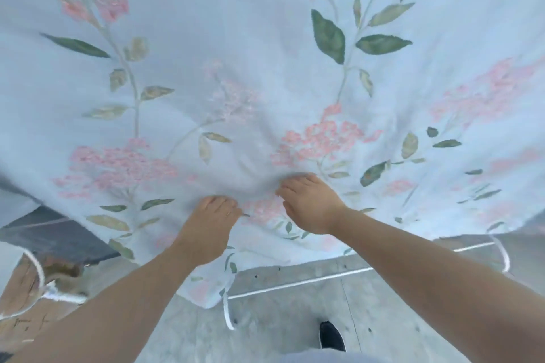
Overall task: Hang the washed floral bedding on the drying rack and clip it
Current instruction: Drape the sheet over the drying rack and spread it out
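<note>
Grey concrete floor [295, 318] is seen along the bottom edge, under a hanging hem. Most of the view is filled by the bedding [265, 68], a pale sheet printed with pink flower clusters and green leaves, which is spread wide ahead of the person. Near the middle of its lower part it is gripped by both hands, which are set close together but not touching. The left hand [211, 221] is seen from the back, its fingers curled down into the cloth so that the tips are hidden. The right hand [309, 203], a little higher, has its fingers bent and its thumb turned towards the left hand, with a fold of cloth bunched under them. Creases are drawn in the fabric around both hands. White ties [227, 314] hang from the hem. A thin white bar [295, 283] is seen just below the hem; whether it belongs to a rack cannot be told. A black shoe [331, 336] is planted on the floor below the right forearm. At the left, a dark slab [59, 233] and a worn brown board [17, 292] are seen.
</note>
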Demonstrator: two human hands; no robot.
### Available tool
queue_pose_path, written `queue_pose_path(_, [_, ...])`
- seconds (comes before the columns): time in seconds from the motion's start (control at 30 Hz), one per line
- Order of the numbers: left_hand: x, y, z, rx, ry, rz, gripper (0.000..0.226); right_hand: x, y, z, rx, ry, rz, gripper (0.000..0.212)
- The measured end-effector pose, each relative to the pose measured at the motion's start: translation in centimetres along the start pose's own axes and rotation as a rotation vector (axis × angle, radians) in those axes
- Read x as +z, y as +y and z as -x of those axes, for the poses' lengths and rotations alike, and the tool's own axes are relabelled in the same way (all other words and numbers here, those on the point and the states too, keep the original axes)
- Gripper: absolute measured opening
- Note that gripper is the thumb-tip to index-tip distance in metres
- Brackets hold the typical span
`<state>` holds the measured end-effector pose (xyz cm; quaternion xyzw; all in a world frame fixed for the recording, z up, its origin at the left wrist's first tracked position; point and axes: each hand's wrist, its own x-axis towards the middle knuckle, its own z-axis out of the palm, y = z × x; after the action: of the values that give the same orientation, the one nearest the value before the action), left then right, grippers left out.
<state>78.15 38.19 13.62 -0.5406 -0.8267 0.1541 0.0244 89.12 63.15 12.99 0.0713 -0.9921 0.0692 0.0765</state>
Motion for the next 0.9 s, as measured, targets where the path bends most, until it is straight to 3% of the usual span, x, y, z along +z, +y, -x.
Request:
queue_pose_path(0.17, [2.4, 4.1, -5.8, 0.201, -0.187, -0.092, 0.040, 3.6, 3.8, 3.8, 0.463, -0.241, -0.221, 0.046])
queue_pose_path(0.27, [3.0, 6.8, -9.6, 0.393, -0.250, -0.177, 0.039, 6.3, 5.4, 5.7, 0.814, -0.259, -0.507, 0.047])
queue_pose_path(0.47, [7.7, 10.1, -15.0, 0.808, -0.367, -0.446, 0.031, 12.3, 5.3, 8.7, 1.490, 0.022, -0.998, 0.033])
queue_pose_path(0.57, [12.0, 11.4, -14.6, 1.000, -0.455, -0.592, 0.032, 16.6, 3.2, 11.0, 1.741, 0.180, -1.209, 0.024])
queue_pose_path(0.7, [19.2, 13.4, -13.4, 1.179, -0.600, -0.778, 0.032, 24.7, 1.5, 12.9, 1.998, 0.469, -1.546, 0.019])
queue_pose_path(0.9, [33.9, 19.4, -14.0, 1.459, -0.549, -0.936, 0.034, 39.0, 5.1, 14.5, 2.102, 0.752, -1.975, 0.019])
